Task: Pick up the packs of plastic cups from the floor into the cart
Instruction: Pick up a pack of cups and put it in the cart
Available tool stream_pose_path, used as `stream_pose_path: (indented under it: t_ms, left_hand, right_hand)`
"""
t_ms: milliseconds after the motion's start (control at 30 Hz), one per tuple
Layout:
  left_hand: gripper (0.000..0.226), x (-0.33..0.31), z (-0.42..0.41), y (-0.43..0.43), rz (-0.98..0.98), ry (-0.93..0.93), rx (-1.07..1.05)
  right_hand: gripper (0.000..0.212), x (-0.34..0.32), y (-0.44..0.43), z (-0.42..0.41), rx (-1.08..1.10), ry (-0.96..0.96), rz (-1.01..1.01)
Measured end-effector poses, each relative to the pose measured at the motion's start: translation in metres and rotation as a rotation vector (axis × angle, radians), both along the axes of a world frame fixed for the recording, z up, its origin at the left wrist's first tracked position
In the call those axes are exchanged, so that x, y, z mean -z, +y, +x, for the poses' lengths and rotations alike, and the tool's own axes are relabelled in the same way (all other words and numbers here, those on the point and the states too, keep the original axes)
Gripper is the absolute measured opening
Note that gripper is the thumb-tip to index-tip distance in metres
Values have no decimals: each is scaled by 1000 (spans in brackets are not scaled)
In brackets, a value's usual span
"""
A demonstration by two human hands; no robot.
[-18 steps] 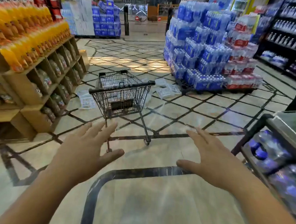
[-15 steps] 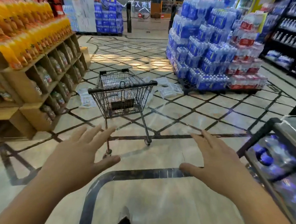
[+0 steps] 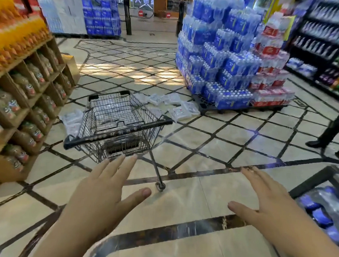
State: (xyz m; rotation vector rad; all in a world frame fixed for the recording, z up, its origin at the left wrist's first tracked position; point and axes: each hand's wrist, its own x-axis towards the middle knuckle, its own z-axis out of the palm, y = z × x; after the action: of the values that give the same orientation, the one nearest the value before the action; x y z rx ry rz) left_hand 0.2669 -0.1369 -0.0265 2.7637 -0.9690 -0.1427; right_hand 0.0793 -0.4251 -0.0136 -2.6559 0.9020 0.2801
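Both hands are spread flat with fingers splayed, palms down, holding nothing: the left hand point(image 3: 104, 191) just short of the wire shopping cart point(image 3: 116, 123), the right hand point(image 3: 267, 200) out to the side over bare tile. The packs of plastic cups point(image 3: 177, 107) lie on the floor beyond the cart, some more point(image 3: 73, 119) past the left hand, half hidden by the basket. Motion blur smears their labels. Whether any lie inside the cart is unclear.
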Motion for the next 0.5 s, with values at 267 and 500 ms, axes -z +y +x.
stream_pose_path:
  t_ms: [267, 500]
  left_hand:
    - [99, -2, 103, -131, 60, 13, 116]
    - [91, 17, 164, -272, 35, -33, 147]
  right_hand:
    - [97, 19, -96, 61, 141, -39, 117]
    - [99, 28, -240, 123, 103, -95, 120]
